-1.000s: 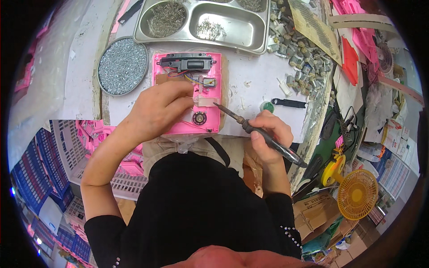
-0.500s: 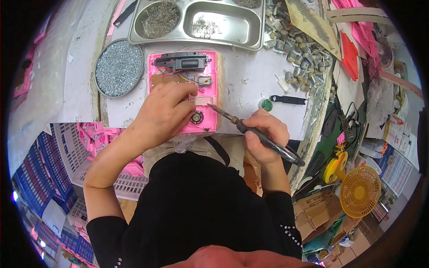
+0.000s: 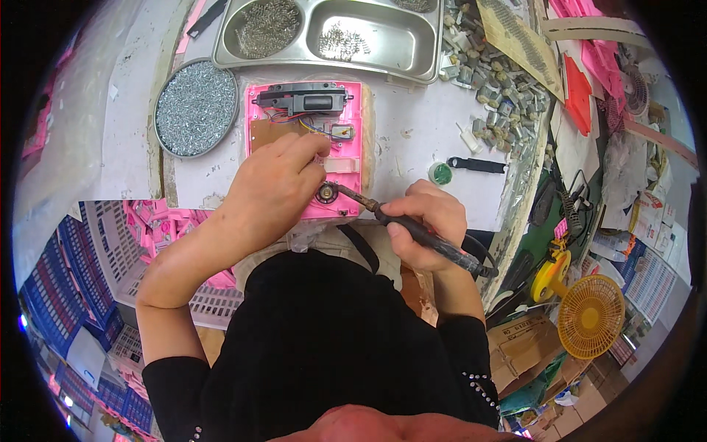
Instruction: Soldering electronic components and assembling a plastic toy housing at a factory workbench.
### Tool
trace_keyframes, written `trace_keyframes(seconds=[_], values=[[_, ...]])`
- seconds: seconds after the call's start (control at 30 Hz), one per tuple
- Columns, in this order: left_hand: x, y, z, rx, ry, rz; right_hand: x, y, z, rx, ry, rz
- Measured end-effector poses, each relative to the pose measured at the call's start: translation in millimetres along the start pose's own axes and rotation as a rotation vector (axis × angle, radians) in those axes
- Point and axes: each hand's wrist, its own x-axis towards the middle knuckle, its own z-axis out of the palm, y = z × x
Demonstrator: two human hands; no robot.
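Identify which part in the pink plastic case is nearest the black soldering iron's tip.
The round black speaker, at the tip; the pale rectangular strip and silver boxy motor lie farther.

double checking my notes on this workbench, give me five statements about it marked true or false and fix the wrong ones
1. The right hand holds a soldering iron. True.
2. The round dish of small screws stands right of the pink casing. False: the dish stands to the left of the casing.
3. The soldering iron's tip points toward the small round speaker. True.
4. The fan at the lower right is blue. False: the fan is yellow.
5. The left hand is over the pink casing. True.
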Motion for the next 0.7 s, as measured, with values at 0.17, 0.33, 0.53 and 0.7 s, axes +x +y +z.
trace_keyframes(seconds=[0.17, 0.33, 0.53, 0.7], values=[[3, 6, -3, 0.019, 0.0, -0.032, 10, -2, -1, -0.009, -0.033, 0.004], [3, 7, -3, 0.031, -0.017, -0.056, 16, -2, 1, 0.0, -0.062, -0.001], [5, 8, -4, 0.054, -0.033, -0.067, 19, -3, -2, -0.026, -0.107, 0.016], [6, 9, -6, 0.041, -0.039, -0.068, 19, -7, -1, -0.01, -0.088, 0.09]])
